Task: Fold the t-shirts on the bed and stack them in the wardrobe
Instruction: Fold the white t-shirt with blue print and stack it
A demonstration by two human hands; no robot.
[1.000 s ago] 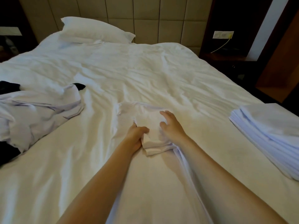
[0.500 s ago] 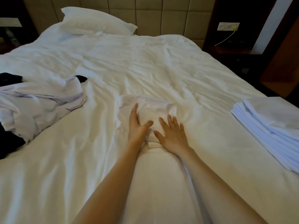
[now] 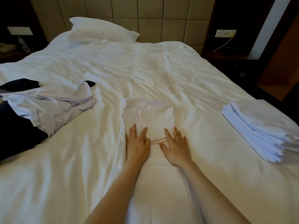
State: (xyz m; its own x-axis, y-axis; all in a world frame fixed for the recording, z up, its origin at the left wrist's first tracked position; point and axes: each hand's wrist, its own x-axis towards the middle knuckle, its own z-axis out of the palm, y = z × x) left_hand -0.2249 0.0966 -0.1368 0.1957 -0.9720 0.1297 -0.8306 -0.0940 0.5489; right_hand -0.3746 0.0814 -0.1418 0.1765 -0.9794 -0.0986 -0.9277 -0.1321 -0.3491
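While two hands lie flat mid-bed, left hand (image 3: 137,146) and right hand (image 3: 175,149) press the near fold of one white t-shirt (image 3: 150,113), fingers straight and slightly spread, pinching nothing. One stack of folded t-shirts (image 3: 262,126) sits at the bed's (image 3: 145,70) right edge; layer count unclear. One loose heap (image 3: 48,107) of pale and dark garments lies at the left edge. One pillow (image 3: 103,32) rests at the far left corner.
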